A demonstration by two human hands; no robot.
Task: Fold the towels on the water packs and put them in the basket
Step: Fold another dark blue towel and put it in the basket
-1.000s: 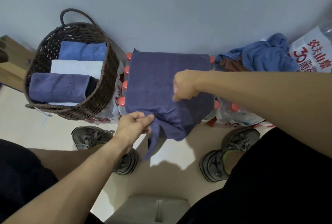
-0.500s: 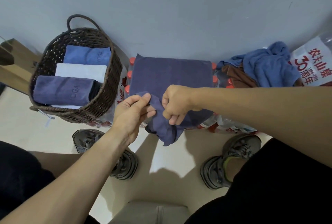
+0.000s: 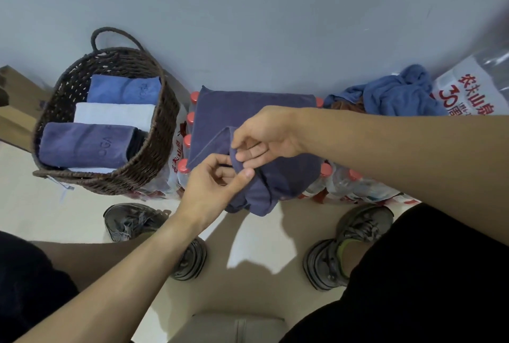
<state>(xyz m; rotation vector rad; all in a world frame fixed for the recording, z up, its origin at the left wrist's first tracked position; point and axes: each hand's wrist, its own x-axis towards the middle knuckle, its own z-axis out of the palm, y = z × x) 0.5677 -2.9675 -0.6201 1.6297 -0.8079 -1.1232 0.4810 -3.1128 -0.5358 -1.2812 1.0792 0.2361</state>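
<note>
While the dark navy terry towel (image 3: 248, 111) lies spread over the red-capped shrink-wrapped water packs (image 3: 334, 181), its near corner is pinched by the left hand (image 3: 214, 187) and by the curled fingers of the right hand (image 3: 264, 136). Left of the packs, the brown woven wicker basket (image 3: 157, 147) is filled with three folded towels (image 3: 85, 145).

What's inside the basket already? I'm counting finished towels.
The basket shows three folded towels: light blue, white, dark blue. Anything beneath them is covered.
</note>
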